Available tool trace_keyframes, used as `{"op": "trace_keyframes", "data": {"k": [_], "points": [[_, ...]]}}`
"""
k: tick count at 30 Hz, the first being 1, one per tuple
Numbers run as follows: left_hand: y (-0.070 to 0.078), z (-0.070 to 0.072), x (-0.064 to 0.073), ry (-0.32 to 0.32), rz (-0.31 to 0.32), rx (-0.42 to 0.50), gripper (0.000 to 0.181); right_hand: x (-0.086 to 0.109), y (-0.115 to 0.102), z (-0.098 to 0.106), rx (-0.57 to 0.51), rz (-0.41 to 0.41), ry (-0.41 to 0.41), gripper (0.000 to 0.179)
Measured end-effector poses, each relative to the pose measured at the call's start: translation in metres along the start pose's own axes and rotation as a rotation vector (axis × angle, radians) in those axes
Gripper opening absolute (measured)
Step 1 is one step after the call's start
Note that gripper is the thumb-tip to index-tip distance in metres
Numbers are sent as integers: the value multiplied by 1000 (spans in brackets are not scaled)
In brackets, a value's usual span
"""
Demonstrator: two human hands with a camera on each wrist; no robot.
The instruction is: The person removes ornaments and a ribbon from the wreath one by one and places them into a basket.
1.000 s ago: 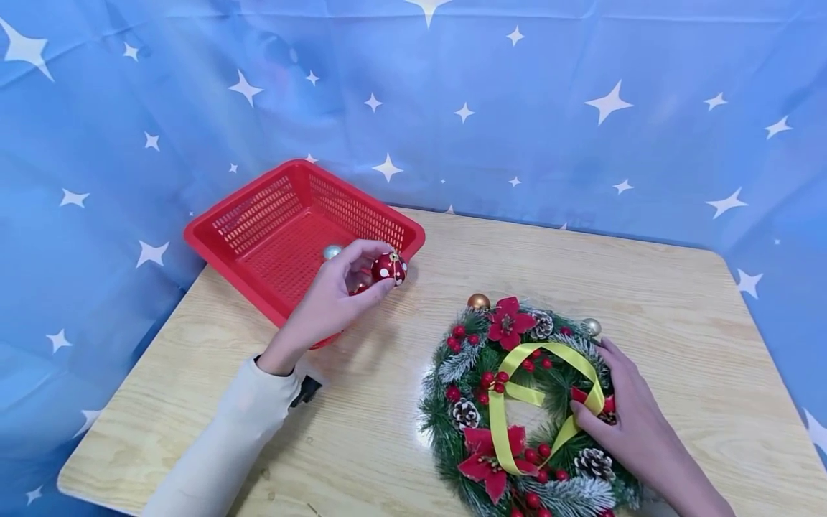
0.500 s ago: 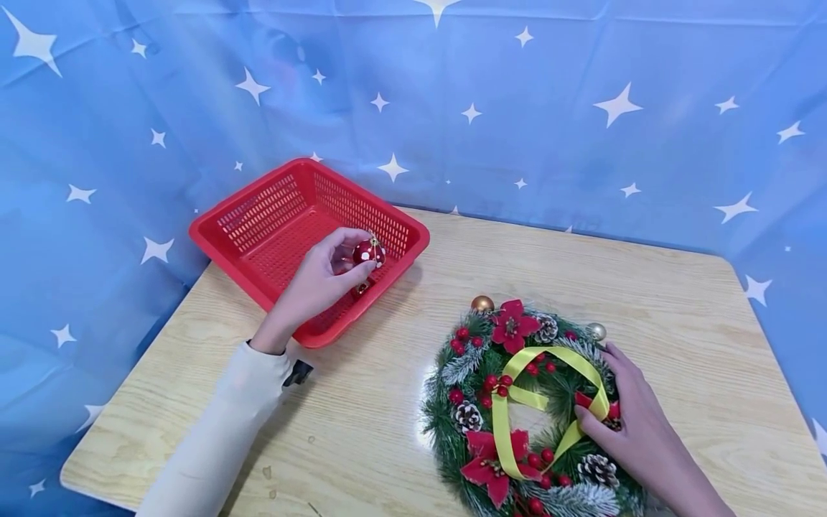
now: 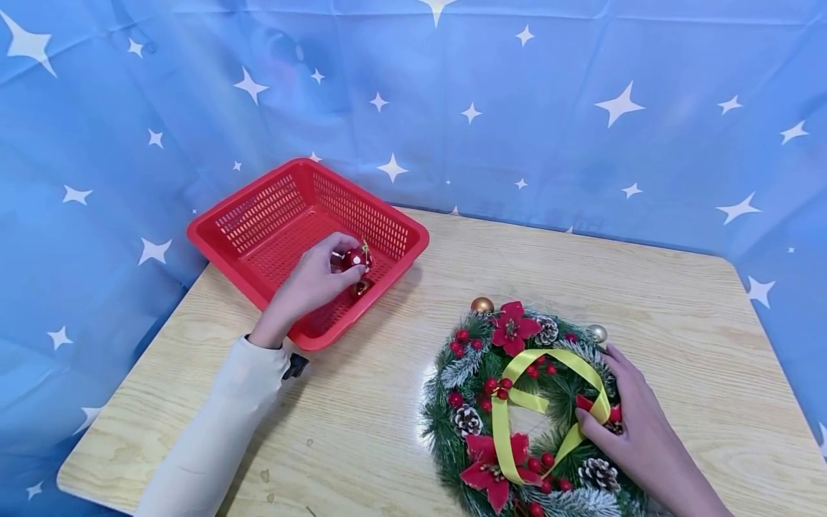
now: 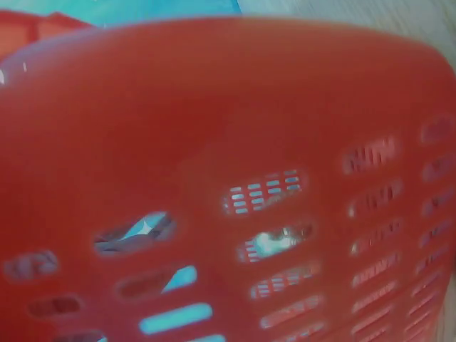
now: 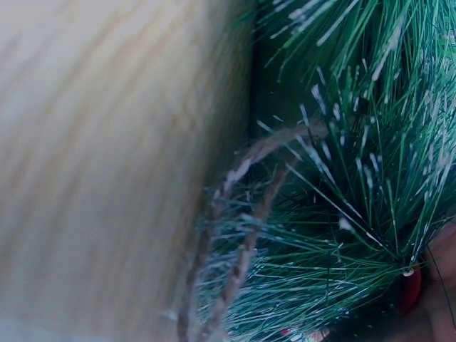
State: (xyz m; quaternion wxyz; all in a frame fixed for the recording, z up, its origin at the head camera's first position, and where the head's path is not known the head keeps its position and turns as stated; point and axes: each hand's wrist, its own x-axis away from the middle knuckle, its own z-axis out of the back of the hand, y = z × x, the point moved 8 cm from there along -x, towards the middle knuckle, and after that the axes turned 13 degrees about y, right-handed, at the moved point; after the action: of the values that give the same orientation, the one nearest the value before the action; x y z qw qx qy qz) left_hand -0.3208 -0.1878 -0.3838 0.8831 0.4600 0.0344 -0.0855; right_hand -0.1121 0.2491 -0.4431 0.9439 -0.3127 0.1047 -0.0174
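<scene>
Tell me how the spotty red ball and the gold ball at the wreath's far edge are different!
The spotty red ball is red with white dots, but the gold ball is a plain orangey gold.
The spotty red ball is pinched in the left hand, while the gold ball sits at the edge of the wreath, touched by neither of the hands.
The spotty red ball looks bigger than the gold ball.
Both are round and shiny.

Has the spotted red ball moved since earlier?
Yes, the ball shifted left in the head view, from over the near rim of the red basket to over its inside.
</scene>
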Motion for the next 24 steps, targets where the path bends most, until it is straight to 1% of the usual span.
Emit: {"op": "trace_keyframes", "data": {"k": [8, 13, 16, 19, 22, 24], "points": [[-15, 1, -3, -72, 84, -112, 43, -1, -1, 1, -6, 7, 2, 95], [-21, 1, -4, -103, 112, -176, 39, -1, -1, 1, -5, 5, -2, 95], [-23, 1, -4, -117, 122, -235, 36, -1, -1, 1, -7, 6, -2, 94], [-23, 0, -4, -148, 123, -289, 34, -2, 0, 1, -9, 7, -1, 94], [-25, -2, -5, -184, 107, -318, 35, -1, 0, 0, -9, 1, -4, 94], [-31, -4, -9, -205, 95, -327, 36, -1, 1, 0, -9, -1, -4, 93]]}}
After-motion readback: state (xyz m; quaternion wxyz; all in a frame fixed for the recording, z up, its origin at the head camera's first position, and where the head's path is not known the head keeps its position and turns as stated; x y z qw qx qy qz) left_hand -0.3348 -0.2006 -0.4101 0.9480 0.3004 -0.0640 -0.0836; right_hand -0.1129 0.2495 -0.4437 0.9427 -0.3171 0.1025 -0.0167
